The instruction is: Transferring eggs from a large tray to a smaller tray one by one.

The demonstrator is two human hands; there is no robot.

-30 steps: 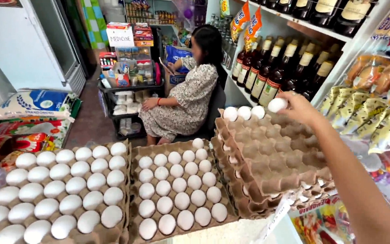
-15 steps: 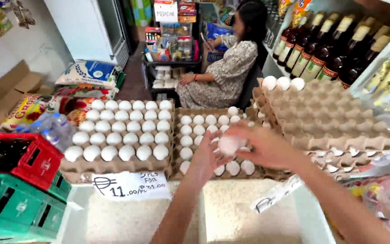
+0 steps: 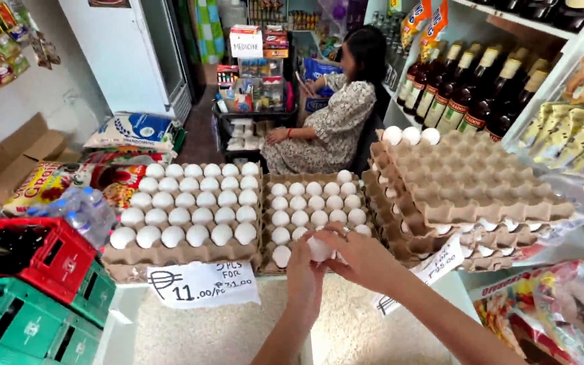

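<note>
A white fridge [image 3: 126, 51] stands at the back, its top cut off by the frame. A seated person [image 3: 336, 122] beside it faces away. At right, a stack of trays [image 3: 468, 196] hides most of its lower eggs; three eggs sit on its far edge. The left tray [image 3: 184, 209] is full. The middle tray [image 3: 315, 209] is partly covered by both hands. The left hand [image 3: 305, 270] and right hand [image 3: 363, 257] close together around one egg [image 3: 320, 249] over that tray's near edge, only its top showing.
</note>
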